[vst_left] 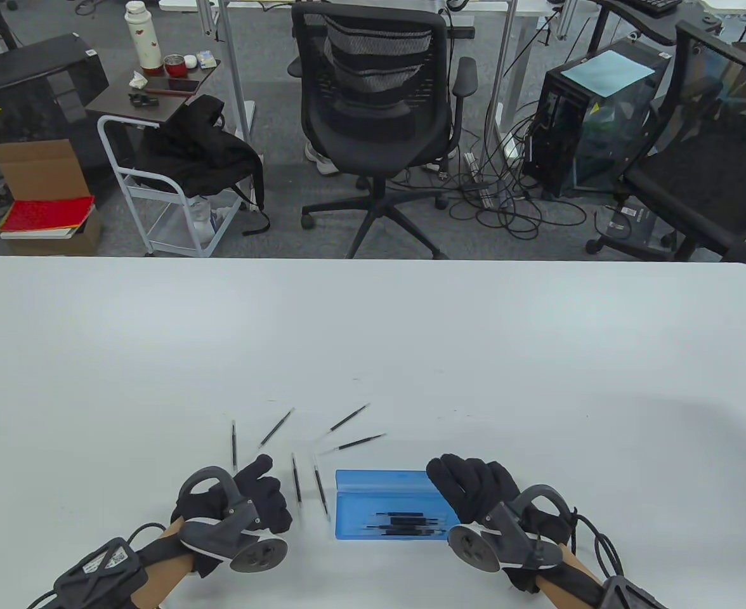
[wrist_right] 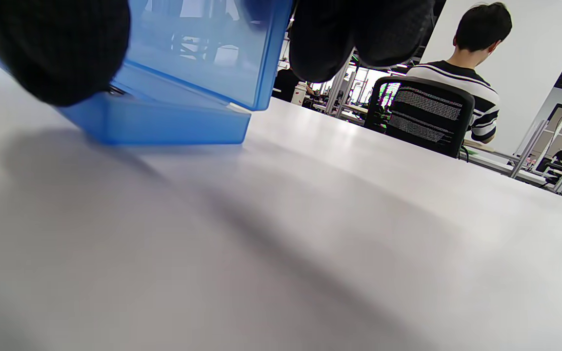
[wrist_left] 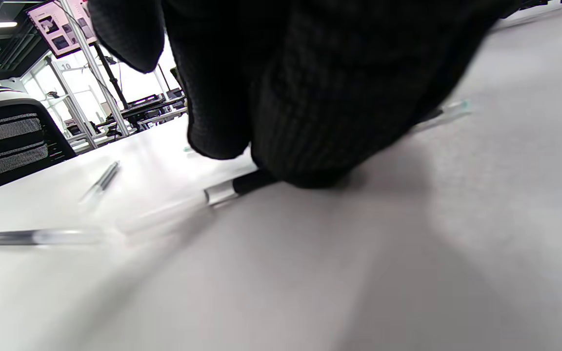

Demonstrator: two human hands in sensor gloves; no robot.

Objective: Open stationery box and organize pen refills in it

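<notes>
The blue stationery box [vst_left: 393, 507] lies open near the desk's [vst_left: 373, 342] front edge, long axis running left to right, lid raised along its far side, several pen refills [vst_left: 405, 523] inside lying lengthwise (blurred). The right hand [vst_left: 474, 488] grasps the box's right end, fingers [wrist_right: 359, 34] over the lid and thumb at the tray wall. Six loose refills are scattered left of the box; the nearest two [vst_left: 308, 485] point roughly away from the person. The left hand [vst_left: 255, 498], fingers curled, presses down on a refill [wrist_left: 232, 187]
</notes>
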